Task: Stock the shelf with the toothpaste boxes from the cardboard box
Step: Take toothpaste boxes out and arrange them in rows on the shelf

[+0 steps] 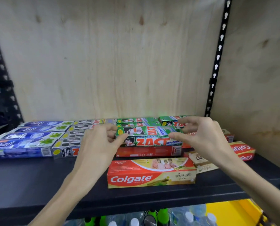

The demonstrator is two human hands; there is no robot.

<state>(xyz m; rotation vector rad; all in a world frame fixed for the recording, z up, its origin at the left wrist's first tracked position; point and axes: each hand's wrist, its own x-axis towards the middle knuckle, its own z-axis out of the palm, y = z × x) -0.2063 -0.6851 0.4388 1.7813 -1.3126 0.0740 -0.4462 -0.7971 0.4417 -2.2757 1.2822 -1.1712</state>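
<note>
on the black shelf (38, 180), both hands' fingers (119, 138) pinch the green zact box (149, 136).

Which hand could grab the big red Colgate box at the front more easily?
Probably the right hand. Both hands sit at the ends of the green box, the left hand at its left end. The Colgate box lies in front, more under the right hand's side, so its reach looks shorter.

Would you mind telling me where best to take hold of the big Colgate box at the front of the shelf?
Probably by its two short ends. The Colgate box lies flat, long side facing the shelf edge, both ends clear, so a hand can come in from each side.
</note>
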